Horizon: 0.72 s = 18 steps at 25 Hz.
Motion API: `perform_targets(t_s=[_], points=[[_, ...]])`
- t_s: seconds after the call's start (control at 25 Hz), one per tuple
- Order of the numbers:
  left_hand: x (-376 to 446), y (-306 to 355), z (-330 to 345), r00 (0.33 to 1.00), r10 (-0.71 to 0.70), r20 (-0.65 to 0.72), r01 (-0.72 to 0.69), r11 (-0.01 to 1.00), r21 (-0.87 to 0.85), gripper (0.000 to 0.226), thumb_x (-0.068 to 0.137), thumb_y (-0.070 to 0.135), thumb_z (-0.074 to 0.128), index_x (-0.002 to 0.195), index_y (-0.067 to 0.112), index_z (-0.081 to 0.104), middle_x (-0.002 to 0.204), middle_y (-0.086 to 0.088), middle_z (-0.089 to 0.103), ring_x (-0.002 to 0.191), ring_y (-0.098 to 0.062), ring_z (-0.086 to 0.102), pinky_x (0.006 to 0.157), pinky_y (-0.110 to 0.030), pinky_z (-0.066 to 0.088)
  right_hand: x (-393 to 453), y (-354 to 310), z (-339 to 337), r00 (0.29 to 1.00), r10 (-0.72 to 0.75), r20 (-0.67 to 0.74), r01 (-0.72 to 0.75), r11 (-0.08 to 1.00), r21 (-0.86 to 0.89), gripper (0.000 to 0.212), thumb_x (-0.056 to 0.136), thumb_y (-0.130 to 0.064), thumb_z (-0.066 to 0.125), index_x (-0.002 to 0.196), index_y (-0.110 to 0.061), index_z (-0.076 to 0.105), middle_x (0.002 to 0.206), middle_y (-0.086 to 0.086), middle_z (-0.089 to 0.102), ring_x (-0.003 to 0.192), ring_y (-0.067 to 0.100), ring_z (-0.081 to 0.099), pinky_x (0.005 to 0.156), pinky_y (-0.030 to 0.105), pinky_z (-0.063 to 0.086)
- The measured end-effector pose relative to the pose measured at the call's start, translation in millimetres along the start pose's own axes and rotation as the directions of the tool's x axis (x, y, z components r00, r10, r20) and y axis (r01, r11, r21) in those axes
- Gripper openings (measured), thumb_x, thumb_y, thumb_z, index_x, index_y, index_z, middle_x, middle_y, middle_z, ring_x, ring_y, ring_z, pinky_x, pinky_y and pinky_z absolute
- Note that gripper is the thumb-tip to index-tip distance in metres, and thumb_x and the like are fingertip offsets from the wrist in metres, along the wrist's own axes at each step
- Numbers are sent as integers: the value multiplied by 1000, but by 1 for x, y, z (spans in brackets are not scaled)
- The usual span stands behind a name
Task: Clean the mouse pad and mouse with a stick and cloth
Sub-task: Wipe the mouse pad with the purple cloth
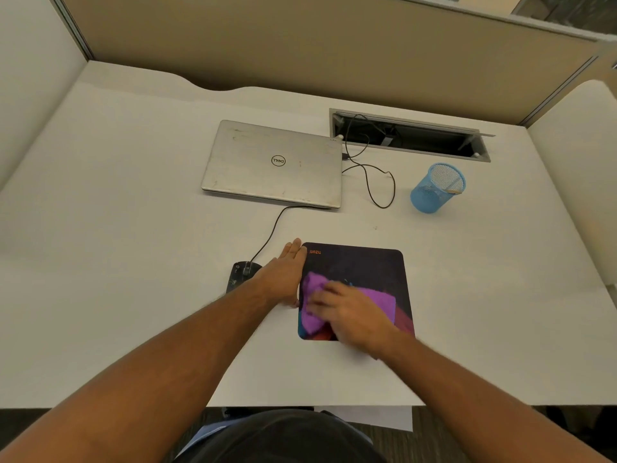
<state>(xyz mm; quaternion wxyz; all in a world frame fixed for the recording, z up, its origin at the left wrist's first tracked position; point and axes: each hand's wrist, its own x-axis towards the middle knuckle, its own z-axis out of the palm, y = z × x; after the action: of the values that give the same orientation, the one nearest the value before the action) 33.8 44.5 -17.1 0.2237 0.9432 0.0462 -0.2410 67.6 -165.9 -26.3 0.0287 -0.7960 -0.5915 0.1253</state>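
Note:
A dark mouse pad (367, 265) with an orange logo lies on the white desk near its front edge. A purple cloth (315, 295) is bunched on the pad, and my right hand (354, 315) presses down on it, slightly blurred. My left hand (283, 277) lies flat, fingers together, against the pad's left edge. A black wired mouse (238, 274) sits just left of that hand, partly hidden by my wrist. A stick (452, 190) leans inside the blue mesh cup.
A closed silver laptop (273, 163) lies behind the pad, the mouse cable (270, 235) running to it. A blue mesh cup (434, 190) stands at the right. An open cable hatch (410, 135) is set in the desk, with a looped black cable (380, 185) beside it.

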Motion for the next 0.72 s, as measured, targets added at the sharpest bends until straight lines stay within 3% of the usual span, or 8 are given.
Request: perform_targets(t_s=[0.08,0.16,0.24,0.4,0.52,0.64,0.72], points=[[-1,1,-1,1000,2,-4,-2,1000,0,126,77,30,85,158,9,-9,166,-10,-16,153,-26,-6,121,-39,17,30,24,-15,982,184,-36,-184,983,-1,43,95,-18,56,137,-27,61,144,-7,56,133,22,44,106,43,46],[-2,1,-3,1000,-3,-6,3,1000,-1,128,75,30,87,158,9,-10,166,-9,-15,154,-25,-5,121,-37,19,48,34,-23,967,251,-38,-250,968,16,45,94,-14,53,137,-26,62,143,-7,55,130,23,43,104,42,46],[-2,0,-3,1000,-2,3,2,1000,-9,130,75,29,87,158,10,-11,166,-8,-16,154,-24,-5,120,-36,19,41,18,-19,974,220,-56,-220,975,19,43,93,-16,56,134,-24,64,140,-6,58,128,24,45,104,43,46],[0,-3,-2,1000,-26,-4,26,999,-21,128,77,29,86,158,11,-11,166,-5,-18,154,-22,-4,121,-39,21,-20,-32,10,1000,8,11,-9,996,94,46,91,-24,70,136,-28,62,144,-6,59,137,26,48,113,42,40],[-1,-1,-2,1000,-18,-9,18,999,-28,127,77,31,85,158,11,-10,166,-6,-17,154,-23,-3,121,-40,21,-25,-21,12,994,-92,59,88,994,67,50,93,-23,69,141,-28,57,148,-6,55,142,24,44,115,41,35],[-2,-1,-4,1000,-3,-2,3,999,-35,127,77,30,85,158,10,-11,166,-7,-17,154,-23,-5,122,-38,19,15,5,-3,999,40,-31,-40,999,8,41,94,-20,61,135,-26,63,141,-5,60,132,26,49,106,44,48],[-3,-2,-4,1000,-3,-5,3,1000,-25,127,77,33,85,157,10,-12,166,-7,-17,154,-22,-5,121,-37,18,38,14,-12,985,158,-68,-157,987,27,39,95,-19,61,133,-26,65,140,-6,61,129,26,49,104,42,48]])
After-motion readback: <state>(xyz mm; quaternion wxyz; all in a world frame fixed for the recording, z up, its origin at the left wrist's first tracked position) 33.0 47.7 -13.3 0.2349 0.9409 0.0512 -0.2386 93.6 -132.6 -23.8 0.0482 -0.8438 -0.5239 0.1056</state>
